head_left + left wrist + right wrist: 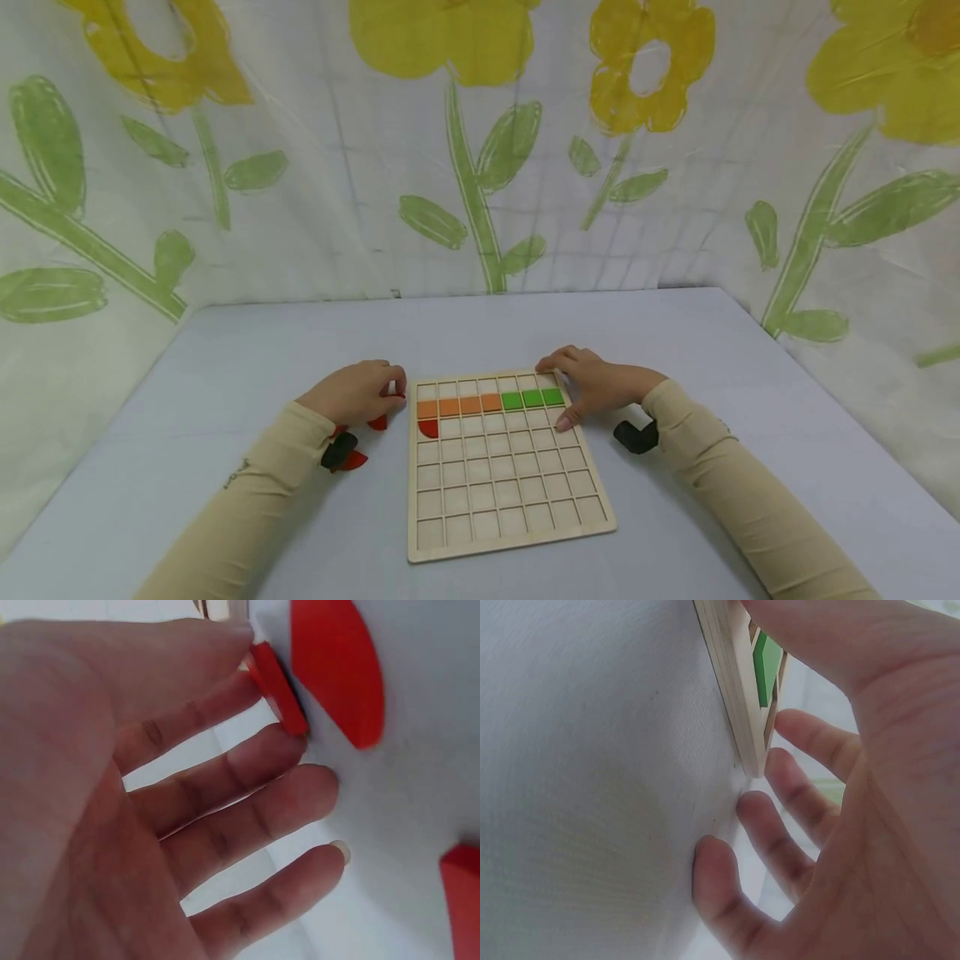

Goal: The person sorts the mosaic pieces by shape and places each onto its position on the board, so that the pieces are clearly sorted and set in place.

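My left hand is just left of the wooden grid board. Between its thumb and fingers it pinches a red wooden piece, seen edge-on and close over the table in the left wrist view. My right hand rests at the board's far right corner, thumb on the right edge and fingers spread loosely by the far edge. On the board, one row holds several orange squares followed by three green squares. Below the first orange square lies a red quarter-circle.
More red pieces lie by my left hand, one curved piece close to its fingertips and another piece farther out. Under the left wrist is a red piece. A white cloth with painted flowers hangs behind the white table.
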The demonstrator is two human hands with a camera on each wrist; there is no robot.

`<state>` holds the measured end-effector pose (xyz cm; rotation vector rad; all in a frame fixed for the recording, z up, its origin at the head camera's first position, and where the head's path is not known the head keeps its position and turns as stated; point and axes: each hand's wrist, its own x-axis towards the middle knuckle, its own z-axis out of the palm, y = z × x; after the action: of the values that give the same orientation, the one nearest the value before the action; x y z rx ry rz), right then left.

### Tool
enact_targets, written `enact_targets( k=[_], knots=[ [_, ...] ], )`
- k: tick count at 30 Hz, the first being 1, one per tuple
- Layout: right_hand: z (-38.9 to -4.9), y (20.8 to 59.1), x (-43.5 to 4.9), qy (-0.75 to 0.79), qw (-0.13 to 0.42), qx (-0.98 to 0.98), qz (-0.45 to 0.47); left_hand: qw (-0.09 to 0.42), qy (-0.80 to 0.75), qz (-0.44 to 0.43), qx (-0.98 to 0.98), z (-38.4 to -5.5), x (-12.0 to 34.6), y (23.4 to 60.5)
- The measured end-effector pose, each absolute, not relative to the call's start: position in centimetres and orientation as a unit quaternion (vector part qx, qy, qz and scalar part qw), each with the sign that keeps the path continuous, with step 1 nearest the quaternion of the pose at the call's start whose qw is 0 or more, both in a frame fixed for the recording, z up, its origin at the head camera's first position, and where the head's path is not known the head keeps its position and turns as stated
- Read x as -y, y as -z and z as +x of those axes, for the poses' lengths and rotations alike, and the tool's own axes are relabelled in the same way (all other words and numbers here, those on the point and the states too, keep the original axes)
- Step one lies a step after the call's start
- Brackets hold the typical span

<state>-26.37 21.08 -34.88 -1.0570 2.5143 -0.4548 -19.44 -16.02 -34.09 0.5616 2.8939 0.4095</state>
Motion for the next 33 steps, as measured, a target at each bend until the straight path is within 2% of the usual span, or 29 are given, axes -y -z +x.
enact_targets(
  k=[17, 26, 33],
  knots=[
    [-26.7, 35.2, -21.2, 0.16, 0.188, -0.893, -0.377, 0.125, -0.204, 0.238, -0.941, -19.8, 17.4, 33.7],
    [-26.6, 35.1, -21.3, 0.164, 0.188, -0.89, -0.381, 0.084, -0.18, 0.229, -0.953, -20.0, 17.4, 34.2],
    [-26.5, 35.1, -21.3, 0.165, 0.187, -0.89, -0.381, 0.102, -0.202, 0.243, -0.943, -19.8, 17.7, 33.8]
  ],
)
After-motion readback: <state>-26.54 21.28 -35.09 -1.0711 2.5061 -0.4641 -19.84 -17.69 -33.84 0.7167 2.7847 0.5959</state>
